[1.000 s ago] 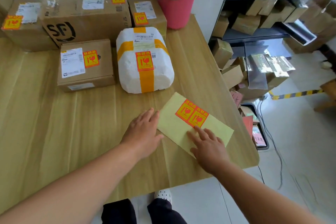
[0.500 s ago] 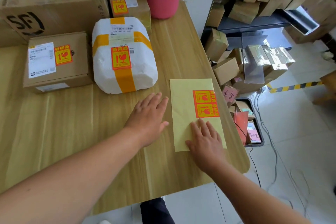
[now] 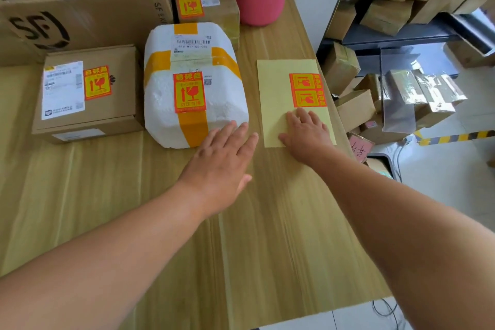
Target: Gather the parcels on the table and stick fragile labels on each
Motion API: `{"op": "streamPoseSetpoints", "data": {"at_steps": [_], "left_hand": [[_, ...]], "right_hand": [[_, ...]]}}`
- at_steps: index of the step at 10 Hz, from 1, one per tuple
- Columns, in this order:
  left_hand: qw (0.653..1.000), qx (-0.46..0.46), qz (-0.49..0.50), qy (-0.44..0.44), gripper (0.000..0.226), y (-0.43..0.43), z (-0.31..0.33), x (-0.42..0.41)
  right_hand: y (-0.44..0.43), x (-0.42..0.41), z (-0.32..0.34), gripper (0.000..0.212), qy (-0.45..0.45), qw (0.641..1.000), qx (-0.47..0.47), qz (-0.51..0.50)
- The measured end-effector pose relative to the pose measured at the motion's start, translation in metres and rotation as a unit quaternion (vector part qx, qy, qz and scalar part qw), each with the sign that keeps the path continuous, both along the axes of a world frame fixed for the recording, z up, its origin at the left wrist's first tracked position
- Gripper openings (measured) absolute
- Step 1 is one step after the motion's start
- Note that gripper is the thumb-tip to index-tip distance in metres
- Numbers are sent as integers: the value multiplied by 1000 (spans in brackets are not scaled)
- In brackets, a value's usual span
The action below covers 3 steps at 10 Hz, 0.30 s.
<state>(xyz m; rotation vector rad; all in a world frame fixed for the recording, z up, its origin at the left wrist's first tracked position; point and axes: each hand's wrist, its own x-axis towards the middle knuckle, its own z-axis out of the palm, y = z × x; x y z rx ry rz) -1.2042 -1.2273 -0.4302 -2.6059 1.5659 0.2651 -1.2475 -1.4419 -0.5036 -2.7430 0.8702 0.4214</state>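
Hands flat, gripping nothing: left hand (image 3: 219,161) over tabletop (image 3: 107,195), right hand (image 3: 305,134) pressing label sheet (image 3: 278,83). Four parcels (image 3: 166,104) visible, all labelled; two spare labels (image 3: 308,90) unused. Likely nearly done.

Right hand (image 3: 308,134) on label sheet (image 3: 278,94), labelled parcels

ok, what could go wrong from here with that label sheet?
1. The label sheet lies by the right edge of the table; the right hand, flat on it, could slide it off.
2. Every parcel in view already bears a label, e.g. the foam parcel; the two spare labels could get doubled up.
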Motion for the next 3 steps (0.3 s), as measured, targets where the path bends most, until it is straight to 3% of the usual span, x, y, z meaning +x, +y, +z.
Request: {"op": "streamPoseSetpoints", "data": {"at_steps": [3], "left_hand": [[1000, -5, 10, -10, 75, 9, -3, 9]], "right_hand": [[-13, 41, 7, 59, 4, 1000, -17, 18]]}}
